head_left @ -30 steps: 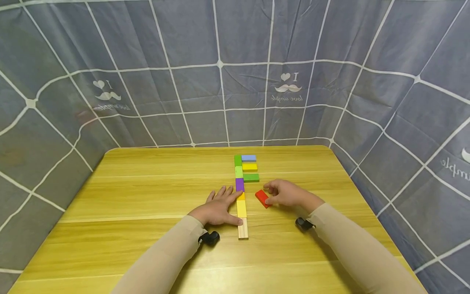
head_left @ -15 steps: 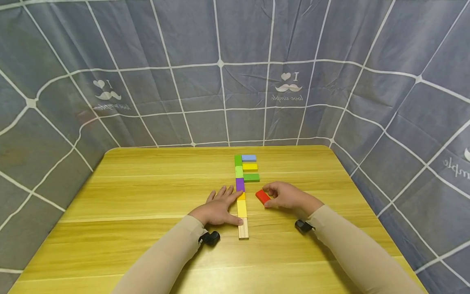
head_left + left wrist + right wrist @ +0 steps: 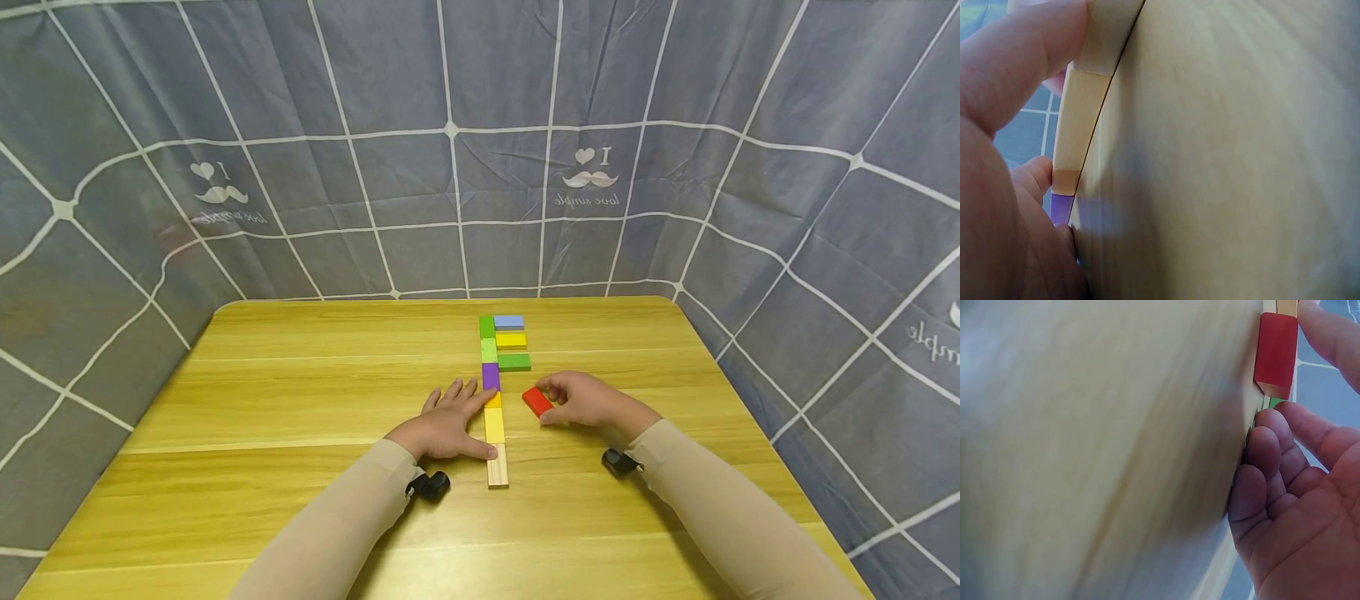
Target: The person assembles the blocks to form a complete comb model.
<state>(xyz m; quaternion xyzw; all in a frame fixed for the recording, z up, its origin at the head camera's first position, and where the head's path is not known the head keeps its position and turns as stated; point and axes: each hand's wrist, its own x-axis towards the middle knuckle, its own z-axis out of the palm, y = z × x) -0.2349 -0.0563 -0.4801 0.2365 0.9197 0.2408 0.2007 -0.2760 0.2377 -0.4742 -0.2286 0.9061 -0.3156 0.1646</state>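
A row of end-to-end blocks runs away from me: plain wood (image 3: 497, 471), pale yellow (image 3: 494, 425), orange (image 3: 492, 401), purple (image 3: 491, 377), light green (image 3: 488, 350) and green (image 3: 487, 327). My left hand (image 3: 446, 425) lies spread beside it, thumb touching near the wood and yellow blocks, index finger over the orange one. To the right of the row, a red block (image 3: 537, 402) lies slanted, apart from it. My right hand (image 3: 588, 400) holds this block between thumb and index finger at its two ends; the other fingers (image 3: 1249, 494) curl on the tabletop.
At the row's far right side, a blue block (image 3: 508, 322), a yellow block (image 3: 512, 340) and a green block (image 3: 514, 362) stick out sideways, with gaps between them. A grey grid-patterned curtain (image 3: 390, 183) surrounds the wooden table (image 3: 300, 375).
The right index finger has come in closer to the red block's far end, and the block has shifted very slightly. My left hand has stayed in place.
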